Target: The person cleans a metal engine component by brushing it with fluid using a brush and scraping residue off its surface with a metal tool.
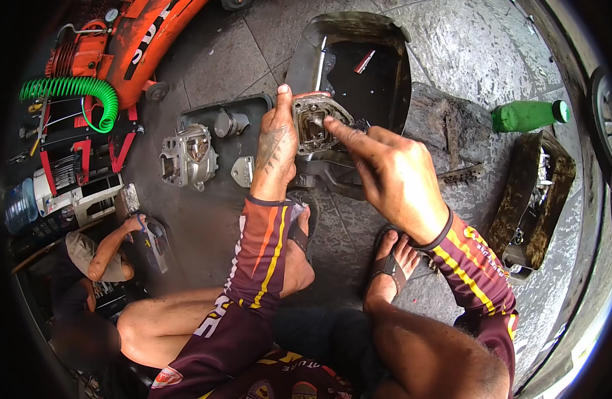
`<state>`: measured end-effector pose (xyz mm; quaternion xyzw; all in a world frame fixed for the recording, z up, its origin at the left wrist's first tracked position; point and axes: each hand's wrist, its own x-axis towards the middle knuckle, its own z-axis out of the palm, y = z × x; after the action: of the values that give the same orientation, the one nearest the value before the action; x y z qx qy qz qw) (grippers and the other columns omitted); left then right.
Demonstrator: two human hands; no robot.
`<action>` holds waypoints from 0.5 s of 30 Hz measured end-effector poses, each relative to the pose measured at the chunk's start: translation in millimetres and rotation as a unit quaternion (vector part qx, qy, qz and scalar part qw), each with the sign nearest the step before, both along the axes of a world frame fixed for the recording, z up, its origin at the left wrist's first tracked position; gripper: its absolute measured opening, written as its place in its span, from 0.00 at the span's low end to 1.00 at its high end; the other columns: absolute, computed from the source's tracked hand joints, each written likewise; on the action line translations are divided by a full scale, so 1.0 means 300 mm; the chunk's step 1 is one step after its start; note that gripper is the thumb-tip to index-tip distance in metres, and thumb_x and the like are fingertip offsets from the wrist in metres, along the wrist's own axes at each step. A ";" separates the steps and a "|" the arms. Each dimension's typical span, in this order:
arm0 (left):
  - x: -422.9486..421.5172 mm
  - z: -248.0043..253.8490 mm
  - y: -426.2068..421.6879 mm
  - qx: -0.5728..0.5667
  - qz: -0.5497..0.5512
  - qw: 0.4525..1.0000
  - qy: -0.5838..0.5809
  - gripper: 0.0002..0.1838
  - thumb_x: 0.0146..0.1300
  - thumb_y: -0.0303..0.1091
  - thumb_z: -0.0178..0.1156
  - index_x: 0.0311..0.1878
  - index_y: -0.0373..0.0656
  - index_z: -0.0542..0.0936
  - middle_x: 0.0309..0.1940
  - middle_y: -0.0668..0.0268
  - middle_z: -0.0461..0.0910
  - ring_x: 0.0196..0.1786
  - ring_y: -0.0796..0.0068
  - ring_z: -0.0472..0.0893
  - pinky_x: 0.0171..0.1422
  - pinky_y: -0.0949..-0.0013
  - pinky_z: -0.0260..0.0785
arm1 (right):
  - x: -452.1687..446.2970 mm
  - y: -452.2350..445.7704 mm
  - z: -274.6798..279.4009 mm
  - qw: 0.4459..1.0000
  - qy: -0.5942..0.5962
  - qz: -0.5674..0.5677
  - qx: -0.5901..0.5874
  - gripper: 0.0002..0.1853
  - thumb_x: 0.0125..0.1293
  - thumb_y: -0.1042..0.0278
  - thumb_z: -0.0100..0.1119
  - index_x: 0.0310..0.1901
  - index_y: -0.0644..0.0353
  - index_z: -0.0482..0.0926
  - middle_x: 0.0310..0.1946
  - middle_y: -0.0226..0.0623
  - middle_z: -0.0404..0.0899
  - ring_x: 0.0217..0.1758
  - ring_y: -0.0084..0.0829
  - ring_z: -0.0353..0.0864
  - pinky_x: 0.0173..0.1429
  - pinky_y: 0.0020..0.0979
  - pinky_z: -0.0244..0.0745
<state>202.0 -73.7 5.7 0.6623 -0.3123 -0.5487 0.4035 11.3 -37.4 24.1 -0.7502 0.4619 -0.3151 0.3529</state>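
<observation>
My left hand [277, 143] is wrapped round the edge of a dirty metal cylinder head [312, 136], its hollow side turned up toward me. My right hand [402, 169] reaches over from the right with the index finger stretched out. That fingertip is on or just above the inside of the cylinder head; contact is hard to tell. The other right fingers are loosely bent, and no held object shows in them. On the left, a bare metal engine cylinder [189, 158] rests by a grey tray [206, 110], near a piston [231, 124] and a small metal plate [242, 171].
A black pan [349, 23] with dark liquid lies ahead. At right are a green bottle [529, 116] and a grimy open container [519, 213]. A red compressor [130, 53] and green coiled hose [73, 90] stand at left. Another person's hand [134, 223] shows lower left.
</observation>
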 end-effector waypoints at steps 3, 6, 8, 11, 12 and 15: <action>-0.002 0.006 -0.001 0.018 0.038 0.999 -0.008 0.36 0.78 0.61 0.39 0.48 0.36 0.84 0.37 0.61 0.86 0.39 0.73 0.85 0.47 0.69 0.80 | 0.025 0.023 -0.023 0.999 0.022 0.034 0.008 0.28 0.60 0.78 0.61 0.64 0.46 0.79 0.26 0.40 0.74 0.27 0.44 0.79 0.33 0.41 0.77; -0.006 -0.002 0.008 0.028 0.072 0.997 -0.031 0.34 0.78 0.60 0.41 0.48 0.33 0.81 0.37 0.59 0.86 0.39 0.70 0.86 0.46 0.67 0.82 | 0.064 0.021 -0.045 1.000 -0.011 -0.003 -0.004 0.31 0.59 0.78 0.62 0.66 0.47 0.77 0.27 0.40 0.74 0.27 0.45 0.79 0.33 0.42 0.77; 0.013 -0.037 0.008 0.002 0.092 0.994 -0.051 0.35 0.78 0.60 0.39 0.48 0.33 0.79 0.36 0.56 0.86 0.38 0.66 0.88 0.45 0.63 0.84 | 0.075 0.043 -0.056 1.000 0.003 0.015 -0.003 0.32 0.58 0.78 0.62 0.67 0.48 0.75 0.27 0.41 0.74 0.27 0.46 0.80 0.33 0.43 0.77; 0.068 -0.072 -0.001 0.013 0.104 0.995 -0.003 0.37 0.78 0.62 0.35 0.50 0.31 0.78 0.37 0.53 0.86 0.40 0.61 0.88 0.48 0.58 0.86 | 0.057 0.078 -0.093 0.997 0.034 0.061 0.028 0.30 0.60 0.78 0.61 0.66 0.49 0.76 0.26 0.40 0.75 0.27 0.46 0.80 0.34 0.44 0.77; 0.067 -0.075 -0.006 0.008 0.110 0.994 0.016 0.40 0.77 0.64 0.32 0.53 0.30 0.76 0.39 0.51 0.85 0.41 0.58 0.89 0.48 0.55 0.87 | 0.051 0.070 -0.085 0.997 0.035 0.062 0.026 0.30 0.60 0.78 0.61 0.66 0.49 0.76 0.26 0.40 0.75 0.27 0.46 0.80 0.34 0.44 0.77; 0.059 -0.091 0.007 -0.056 0.101 0.983 0.145 0.40 0.75 0.68 0.38 0.50 0.33 0.79 0.39 0.60 0.85 0.42 0.69 0.87 0.47 0.65 0.83 | 0.030 0.041 -0.046 0.999 -0.011 0.014 0.038 0.25 0.63 0.78 0.60 0.63 0.51 0.79 0.29 0.41 0.79 0.31 0.45 0.83 0.38 0.41 0.79</action>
<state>219.8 -71.5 -21.7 0.5801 -0.2129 -0.5768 0.5342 20.3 -25.3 10.4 -0.7394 0.4588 -0.3006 0.3904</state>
